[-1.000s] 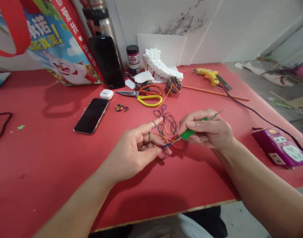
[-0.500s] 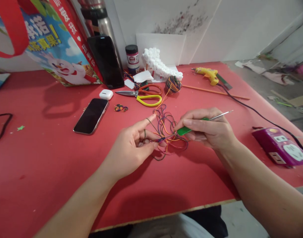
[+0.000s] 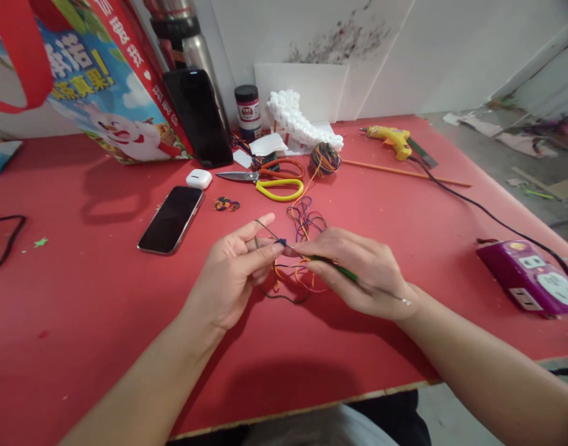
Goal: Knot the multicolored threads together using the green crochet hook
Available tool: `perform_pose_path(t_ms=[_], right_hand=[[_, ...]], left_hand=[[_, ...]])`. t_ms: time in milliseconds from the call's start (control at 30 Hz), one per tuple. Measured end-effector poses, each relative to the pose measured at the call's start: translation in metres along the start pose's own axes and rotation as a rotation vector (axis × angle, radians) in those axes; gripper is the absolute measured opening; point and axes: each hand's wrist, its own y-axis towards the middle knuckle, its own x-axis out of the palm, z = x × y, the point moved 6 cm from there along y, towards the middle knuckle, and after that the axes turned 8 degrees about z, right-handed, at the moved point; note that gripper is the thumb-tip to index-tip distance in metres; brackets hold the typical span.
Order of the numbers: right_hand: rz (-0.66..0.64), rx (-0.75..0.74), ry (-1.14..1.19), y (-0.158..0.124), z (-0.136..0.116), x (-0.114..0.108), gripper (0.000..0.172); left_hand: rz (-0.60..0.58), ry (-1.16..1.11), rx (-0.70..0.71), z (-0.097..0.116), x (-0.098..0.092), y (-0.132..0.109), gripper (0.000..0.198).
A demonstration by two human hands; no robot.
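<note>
My left hand (image 3: 232,266) pinches a small dark blue crocheted piece (image 3: 280,241) between thumb and fingers, and a dark strand runs over its raised index finger. In my right hand (image 3: 362,266) is a crochet hook (image 3: 344,271) with a green handle. The hook's tip reaches the crocheted piece, and its other metal end points back over the wrist. Loose multicoloured yarn (image 3: 305,217) lies in loops behind and below the fingers. An orange strand leads from it to a yarn ball (image 3: 324,159).
Scissors (image 3: 279,189) with red and yellow handles lie behind the hands, near a phone (image 3: 171,218) and a white earbud case (image 3: 199,179). At the back stand a gift bag (image 3: 121,118) and another phone (image 3: 197,118). A glue gun (image 3: 390,141) and purple power socket (image 3: 529,272) are at right.
Both hands have come closer together, with the crocheted piece raised and shifted left. My right hand has turned, so the hook's rear end now points down toward the wrist.
</note>
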Motion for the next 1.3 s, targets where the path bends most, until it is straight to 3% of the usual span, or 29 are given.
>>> perform_pose_path(t_ms=[233,533,900,1167,1300], right_hand=[[0.016,-0.267,-0.404,-0.011,-0.012,0.019,0.026],[0.021,-0.244,-0.561,-0.012,-0.024,0.03,0.029],[0.075,0.17,-0.099,-0.002,-0.01,0.005,0.017],[0.038,0.494,0.105,0.005,0.008,-0.008,0.019],[0.053,0.664,0.271,0.005,0.019,-0.013,0.017]], left_hand=[[0.01,-0.069,-0.034,0.001,0.001,-0.002,0.093],[0.005,0.088,0.138,0.004,0.004,-0.006,0.082],[-0.035,0.441,0.29,0.009,0.005,-0.002,0.068],[-0.048,0.526,0.336,0.009,0.003,0.0,0.063],[-0.111,0.515,0.327,0.007,0.005,-0.002,0.063]])
